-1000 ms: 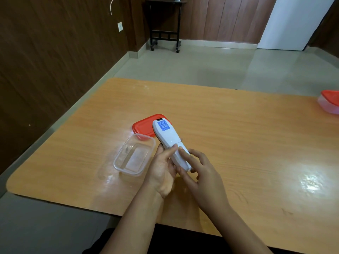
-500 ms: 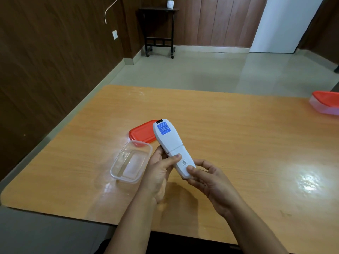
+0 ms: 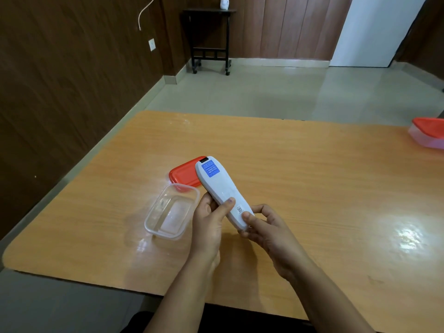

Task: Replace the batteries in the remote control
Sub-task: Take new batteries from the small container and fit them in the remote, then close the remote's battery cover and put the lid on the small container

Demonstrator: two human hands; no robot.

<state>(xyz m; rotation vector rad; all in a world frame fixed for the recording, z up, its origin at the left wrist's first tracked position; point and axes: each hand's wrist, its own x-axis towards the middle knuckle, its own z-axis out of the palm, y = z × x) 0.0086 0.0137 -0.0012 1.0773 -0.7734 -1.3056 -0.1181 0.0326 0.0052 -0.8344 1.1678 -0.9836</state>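
Left hand (image 3: pixel 211 219) gripping the remote control (image 3: pixel 216 183) steady, the right hand (image 3: pixel 262 227) pinching its near end should thumb-slide the battery cover (image 3: pixel 239 209) off

We read this as home room, dining or living space. We see dark wood-panelled walls (image 3: pixel 72 92), pale glossy floor (image 3: pixel 264 92), skirting (image 3: pixel 276 60) along base. We note big wooden table (image 3: pixel 300 164), small black side table (image 3: pixel 209 13) on castors by far wall, little pot (image 3: pixel 224 3) on it, wall socket (image 3: pixel 151 45), white door (image 3: pixel 370 30), lidded food container (image 3: pixel 427 135) at table's right edge.
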